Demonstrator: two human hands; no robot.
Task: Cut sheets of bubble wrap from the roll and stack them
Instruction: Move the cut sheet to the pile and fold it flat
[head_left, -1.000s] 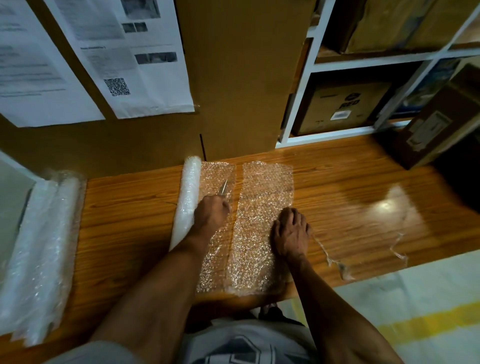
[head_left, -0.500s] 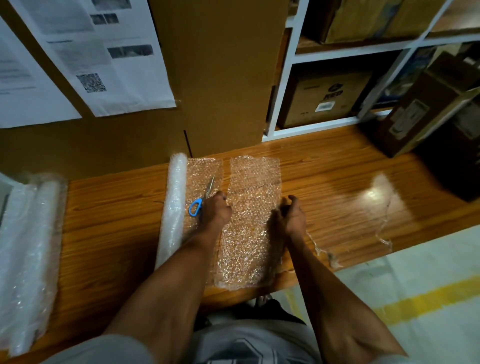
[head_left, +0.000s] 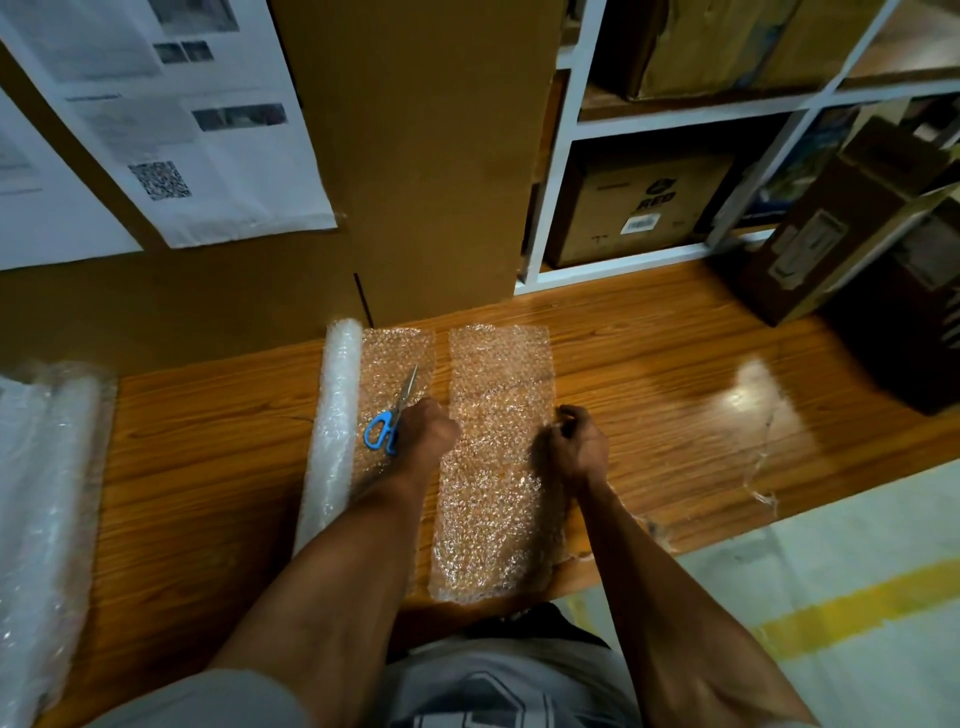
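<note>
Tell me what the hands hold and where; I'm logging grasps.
The right hand pinches the cut bubble wrap sheet at its right edge. The left hand lies by the scissors; whether it grips them cannot be told.

Right of the cut sheet (head_left: 496, 457) bare table (head_left: 649, 395) — open passage; left blocked by scissors (head_left: 390, 415), roll (head_left: 335, 441); cardboard box (head_left: 431, 156) behind.
</note>
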